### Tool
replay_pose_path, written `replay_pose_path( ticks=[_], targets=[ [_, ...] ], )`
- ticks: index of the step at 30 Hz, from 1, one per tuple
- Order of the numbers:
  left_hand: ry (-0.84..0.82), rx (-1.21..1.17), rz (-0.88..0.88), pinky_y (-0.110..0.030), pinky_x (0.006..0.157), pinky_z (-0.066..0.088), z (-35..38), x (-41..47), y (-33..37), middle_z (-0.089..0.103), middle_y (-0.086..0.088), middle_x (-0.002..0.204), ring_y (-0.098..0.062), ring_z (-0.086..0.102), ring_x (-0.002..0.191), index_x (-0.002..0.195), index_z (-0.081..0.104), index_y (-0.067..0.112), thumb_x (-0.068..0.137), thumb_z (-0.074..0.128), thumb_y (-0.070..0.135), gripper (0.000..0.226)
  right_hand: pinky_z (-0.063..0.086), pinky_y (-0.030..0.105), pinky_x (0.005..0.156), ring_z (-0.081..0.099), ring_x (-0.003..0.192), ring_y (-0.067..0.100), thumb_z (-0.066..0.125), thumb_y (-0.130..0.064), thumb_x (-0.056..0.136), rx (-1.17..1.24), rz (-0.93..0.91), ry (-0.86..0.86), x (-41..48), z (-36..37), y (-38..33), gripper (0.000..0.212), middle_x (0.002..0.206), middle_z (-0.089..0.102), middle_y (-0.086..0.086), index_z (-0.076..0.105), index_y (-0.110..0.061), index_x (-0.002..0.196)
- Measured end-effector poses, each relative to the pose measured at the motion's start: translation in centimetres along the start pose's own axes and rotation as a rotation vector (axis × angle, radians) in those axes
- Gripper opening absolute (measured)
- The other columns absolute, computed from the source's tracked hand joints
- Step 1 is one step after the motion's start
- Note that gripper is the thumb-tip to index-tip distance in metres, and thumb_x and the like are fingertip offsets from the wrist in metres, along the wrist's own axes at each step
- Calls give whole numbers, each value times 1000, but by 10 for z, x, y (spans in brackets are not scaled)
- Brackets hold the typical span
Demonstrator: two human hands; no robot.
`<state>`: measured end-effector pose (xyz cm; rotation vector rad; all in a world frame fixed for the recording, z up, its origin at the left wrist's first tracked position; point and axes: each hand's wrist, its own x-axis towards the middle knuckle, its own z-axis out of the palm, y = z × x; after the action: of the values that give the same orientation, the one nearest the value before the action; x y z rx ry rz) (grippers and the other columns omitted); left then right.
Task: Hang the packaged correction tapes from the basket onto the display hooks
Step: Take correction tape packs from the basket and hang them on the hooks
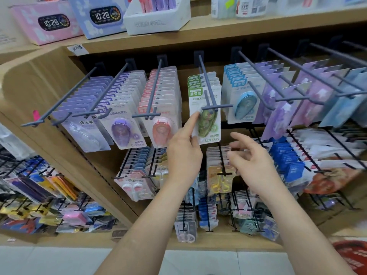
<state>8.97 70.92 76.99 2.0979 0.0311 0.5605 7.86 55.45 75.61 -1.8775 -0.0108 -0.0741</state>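
L fingers (194,120): index straight, touching green pack (213,133) edge; not clasping.
R fingers (239,136): slack, spread, I see nothing held.
Writing beside L fingertip: "Campus".

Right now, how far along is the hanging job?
Done: the front green pack hangs on its hook, like the full rows beside it. In hand: the left hand touches that pack's edge with its forefinger; the right hand is empty. Left: cannot tell, the basket is out of view.
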Motion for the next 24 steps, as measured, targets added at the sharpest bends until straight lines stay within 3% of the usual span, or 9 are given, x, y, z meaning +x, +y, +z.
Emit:
replay_pose_path(
  ticks=[4,7,11,14,16,17,18,21,24],
  targets=[
    [51,47,35,-39,86,52,0,-2,0,68,-10,108,-30,61,95,139,51,33,93,51,5,54,56,44,91,68,92,13,63,-13,94,10,-23,-50,-24,-22,2,35,99,67,-7,59,-39,118],
    [77,70,41,-35,89,50,-5,-15,-6,65,0,113,-18,60,100,135,55,26,92,50,5,49,56,41,87,71,88,12,63,-17,95,-61,-28,-107,-50,-39,11,31,88,69,-8,62,-45,108],
    [42,85,107,-7,79,37,-10,-52,-15,63,3,110,-5,55,94,118,67,18,93,52,2,33,57,40,83,69,83,17,63,-12,93,-179,34,-64,-94,-67,37,28,85,70,-3,68,-39,99],
    [-98,60,162,-3,75,38,-5,-83,-14,64,8,98,-2,56,88,104,72,17,94,53,2,26,53,25,72,67,74,17,63,-8,93,-283,121,-5,-127,-92,67,24,82,70,-2,71,-29,100],
    [-232,64,193,-11,76,43,4,-103,-13,65,11,94,-1,58,88,99,73,17,94,54,2,25,45,13,60,62,64,8,63,-7,93,-378,177,24,-149,-113,85,21,80,68,-6,71,-20,107],
    [-296,77,211,-15,76,45,10,-113,-13,66,11,93,-3,60,88,98,74,17,93,56,1,25,44,12,61,61,64,6,64,-9,92,-450,190,32,-161,-125,93,21,80,67,-9,70,-20,109],
    [-355,91,232,-17,77,47,17,-122,-11,66,11,92,-4,60,88,98,74,17,92,57,0,25,46,13,66,63,69,6,64,-11,92,-525,202,38,-172,-137,102,22,82,67,-11,70,-20,110],
    [-498,149,313,-17,79,44,44,-146,-1,65,12,91,-2,58,88,96,75,15,89,61,-3,23,53,35,80,67,83,15,64,-14,90,-645,249,66,-208,-172,130,23,87,71,-9,70,-24,110],
    [-675,205,365,-24,81,49,80,-173,10,67,12,95,-9,63,89,99,76,15,89,64,1,21,48,31,71,62,77,14,61,-19,91,-673,331,135,-245,-210,152,26,83,66,-12,68,-26,115]
  ],
)
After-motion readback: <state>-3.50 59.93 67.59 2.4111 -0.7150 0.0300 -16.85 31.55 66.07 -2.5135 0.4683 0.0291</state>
